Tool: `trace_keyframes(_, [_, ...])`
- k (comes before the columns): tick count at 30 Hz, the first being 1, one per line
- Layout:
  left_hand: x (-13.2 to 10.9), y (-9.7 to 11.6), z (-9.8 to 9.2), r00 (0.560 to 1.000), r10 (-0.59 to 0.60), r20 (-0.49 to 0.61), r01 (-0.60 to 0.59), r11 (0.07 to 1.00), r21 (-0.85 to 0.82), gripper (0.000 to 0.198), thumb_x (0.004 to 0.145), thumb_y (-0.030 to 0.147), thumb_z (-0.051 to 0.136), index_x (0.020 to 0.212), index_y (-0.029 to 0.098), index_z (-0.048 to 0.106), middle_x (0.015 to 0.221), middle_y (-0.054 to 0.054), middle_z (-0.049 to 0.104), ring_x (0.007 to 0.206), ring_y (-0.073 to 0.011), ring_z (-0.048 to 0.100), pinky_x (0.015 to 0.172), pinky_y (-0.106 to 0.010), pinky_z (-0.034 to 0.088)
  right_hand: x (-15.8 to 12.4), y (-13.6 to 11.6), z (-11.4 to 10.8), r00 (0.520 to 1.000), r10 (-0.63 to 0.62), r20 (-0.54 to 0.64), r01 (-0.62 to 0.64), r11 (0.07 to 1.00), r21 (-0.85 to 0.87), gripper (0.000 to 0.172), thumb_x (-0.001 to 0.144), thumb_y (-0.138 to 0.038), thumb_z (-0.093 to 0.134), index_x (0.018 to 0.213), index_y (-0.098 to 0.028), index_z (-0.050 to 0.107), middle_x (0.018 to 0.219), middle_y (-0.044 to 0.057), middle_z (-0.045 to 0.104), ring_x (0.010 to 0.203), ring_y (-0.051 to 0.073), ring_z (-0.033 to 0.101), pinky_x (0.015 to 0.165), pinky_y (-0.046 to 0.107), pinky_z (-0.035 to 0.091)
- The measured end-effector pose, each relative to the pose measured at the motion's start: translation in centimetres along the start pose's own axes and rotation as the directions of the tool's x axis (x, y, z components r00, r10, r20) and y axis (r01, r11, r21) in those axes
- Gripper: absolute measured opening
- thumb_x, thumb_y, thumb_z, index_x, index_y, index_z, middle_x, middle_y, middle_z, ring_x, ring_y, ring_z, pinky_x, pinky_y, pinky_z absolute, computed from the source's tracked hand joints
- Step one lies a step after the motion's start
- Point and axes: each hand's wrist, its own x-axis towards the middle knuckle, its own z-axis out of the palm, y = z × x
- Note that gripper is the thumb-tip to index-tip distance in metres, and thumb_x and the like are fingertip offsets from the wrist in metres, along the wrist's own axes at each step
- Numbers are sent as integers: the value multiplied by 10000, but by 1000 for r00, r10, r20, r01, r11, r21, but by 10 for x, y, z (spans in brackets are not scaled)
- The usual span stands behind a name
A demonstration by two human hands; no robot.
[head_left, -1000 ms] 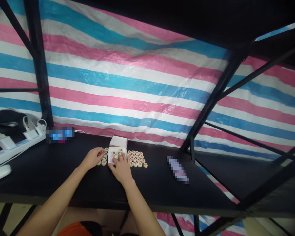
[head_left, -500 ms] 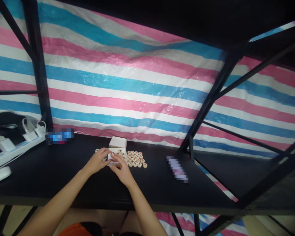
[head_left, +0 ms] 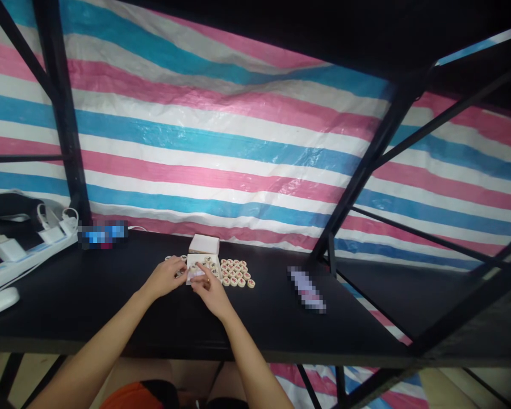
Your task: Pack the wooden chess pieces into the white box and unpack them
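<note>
A small white box (head_left: 216, 270) holding round pieces with dark markings stands on the black table, its white lid (head_left: 204, 244) right behind it. My right hand (head_left: 210, 289) reaches over the front of the box, its fingers bent around something too small to make out. Just left of the box, my left hand (head_left: 168, 276) has its fingers curled down near the tabletop, over round pieces that they partly cover. Several round pieces with red markings (head_left: 237, 274) lie in rows to the right of the box. More pieces (head_left: 183, 258) show behind my left hand.
A white power strip (head_left: 29, 257) with plugs and cables lies at the far left, a white device (head_left: 0, 303) in front of it. Blurred-out items lie at the back left (head_left: 103, 234) and on the right (head_left: 306, 289). Black frame posts flank the table (head_left: 272, 329); a striped sheet hangs behind.
My left hand has moved slightly left, away from my right hand and the box. My right hand's fingers have shifted over the box, and more of the dark-marked pieces show.
</note>
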Motion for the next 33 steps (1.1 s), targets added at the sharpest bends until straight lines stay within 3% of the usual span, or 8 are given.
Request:
trace_keyframes(4, [2, -4, 2, 999, -17, 47, 20, 999, -50, 142, 810, 256, 491, 736, 211, 605, 764, -14, 600, 755, -176, 563, 707, -265, 432, 1, 3, 0, 995, -91, 37, 97, 966, -240, 411, 774, -223, 554, 1184, -205, 550, 951, 31, 662, 706, 132, 608, 688, 266, 497])
trace_keyframes(9, [1, -16, 0, 990, -137, -26, 136, 991, -10, 173, 834, 248, 443, 815, 201, 609, 775, -29, 604, 778, -197, 548, 724, -297, 426, 0, 0, -5, 985, -75, -156, -16, 856, -517, 346, 847, -206, 427, 1167, -186, 556, 665, -12, 636, 604, 146, 593, 660, 258, 479])
trace_keyframes(11, [0, -17, -1, 990, -140, -25, 140, 990, 1, 187, 840, 256, 444, 799, 197, 617, 769, -32, 607, 773, -201, 543, 722, -300, 421, -1, -1, -5, 976, -115, -183, -29, 769, -639, 302, 851, -207, 421, 1092, -192, 602, 696, 10, 647, 643, 164, 605, 680, 267, 470])
trace_keyframes(14, [5, -11, 0, 995, -97, 22, 95, 994, 50, 204, 848, 278, 460, 842, 198, 648, 819, -43, 632, 819, -210, 543, 753, -308, 404, -2, -4, -4, 961, -222, -166, 11, 629, -777, 238, 833, -193, 448, 969, -193, 642, 901, 61, 656, 824, 193, 611, 748, 274, 453])
trace_keyframes(18, [22, -2, 4, 973, -56, 225, 5, 975, 224, 254, 831, 330, 505, 968, 201, 676, 952, -80, 653, 928, -243, 539, 806, -341, 371, -2, -6, -4, 973, -160, -169, -44, 585, -810, 243, 836, -180, 444, 1014, -185, 610, 910, 58, 658, 823, 184, 616, 720, 252, 448])
trace_keyframes(22, [37, -3, 12, 950, -80, 300, 7, 971, 239, 210, 756, 320, 576, 866, 205, 713, 912, -83, 674, 899, -259, 567, 797, -351, 375, -3, -7, -6, 982, -40, -184, -138, 513, -847, 253, 859, -207, 434, 1053, -190, 595, 853, 58, 684, 767, 189, 636, 677, 250, 439])
trace_keyframes(28, [46, -5, 20, 952, -148, 268, 90, 972, 217, 206, 654, 310, 647, 818, 206, 716, 848, -78, 700, 874, -266, 607, 795, -338, 397, -3, -9, -3, 980, 63, -187, -197, 371, -908, 261, 883, -244, 404, 979, -199, 643, 836, 93, 698, 774, 217, 653, 659, 264, 435])
trace_keyframes(33, [28, -33, -12, 963, -238, 126, 218, 964, 155, 265, 755, 321, 524, 951, 210, 665, 919, -41, 706, 887, -219, 615, 768, -275, 429, -3, -12, -3, 979, 67, -193, -204, 362, -909, 267, 887, -251, 409, 1019, -208, 637, 857, 92, 698, 789, 211, 656, 663, 257, 435])
